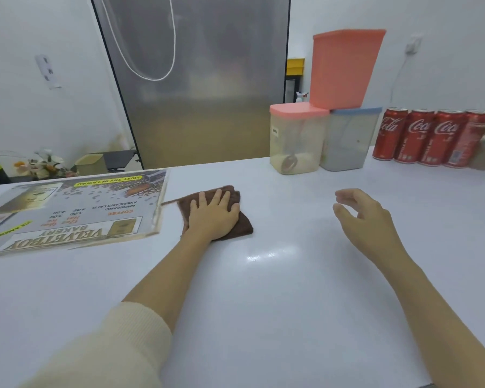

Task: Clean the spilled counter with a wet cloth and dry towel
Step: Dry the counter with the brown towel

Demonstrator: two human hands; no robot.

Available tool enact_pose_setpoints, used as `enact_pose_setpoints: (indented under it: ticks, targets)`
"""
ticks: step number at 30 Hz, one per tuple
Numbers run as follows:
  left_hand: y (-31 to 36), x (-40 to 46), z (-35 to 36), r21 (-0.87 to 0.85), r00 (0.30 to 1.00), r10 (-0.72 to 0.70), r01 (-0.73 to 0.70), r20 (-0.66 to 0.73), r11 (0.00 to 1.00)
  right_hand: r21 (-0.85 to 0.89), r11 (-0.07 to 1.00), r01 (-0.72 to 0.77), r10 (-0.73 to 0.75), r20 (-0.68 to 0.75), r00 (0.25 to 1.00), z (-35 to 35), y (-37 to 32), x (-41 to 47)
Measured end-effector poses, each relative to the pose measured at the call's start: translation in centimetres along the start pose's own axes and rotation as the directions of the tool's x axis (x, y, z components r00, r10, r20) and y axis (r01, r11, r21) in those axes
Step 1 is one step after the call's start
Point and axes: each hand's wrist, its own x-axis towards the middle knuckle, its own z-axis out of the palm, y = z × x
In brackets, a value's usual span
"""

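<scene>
Two bare hands are over the white tabletop (263,289). The left hand (214,217) lies flat on a brown cloth (242,228), with its fingers spread out and pressing down. Its grip is not closed around the cloth; the palm just sits on top. The cloth lies on the tabletop, just beside the right edge of a menu sheet (70,211) that lies flat on the left. A cream sleeve (109,348) covers the left arm near the elbow.

The right hand (361,214) is well apart from the cloth, off to the right. Its grip is loose and holds nothing, with the fingers curled a little above the tabletop.

At the back stand a clear tub with a pink lid (297,141) and a clear tub with a blue lid (347,138), touching each other. An orange tub (345,68) rests on top of them. Four red cans (429,138) stand in a row to the right. A shiny spot of light (263,254) shows on the tabletop between the arms.
</scene>
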Motion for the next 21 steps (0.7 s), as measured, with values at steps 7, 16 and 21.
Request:
enact_pose_setpoints:
  ticks: [7, 16, 21]
  targets:
    - [3.4, 2.8, 0.3, -0.002, 0.995, -0.095, 0.095, -0.001, 0.995, -0.013, 1.000, 0.023, -0.023, 0.016, 1.000, -2.8, 1.9, 2.7]
    - [6.6, -6.5, 1.5, 0.056, 0.968, 0.246, -0.249, 0.050, 0.967, 0.003, 0.983, 0.183, -0.181, 0.150, 0.972, -1.0, -0.8, 5.5]
    - [3.9, -4.7, 0.9, 0.054, 0.980, 0.185, -0.189, 0.072, 0.981, 0.006, 0.976, 0.218, -0.217, 0.148, 0.965, -1.9, -0.3, 6.8]
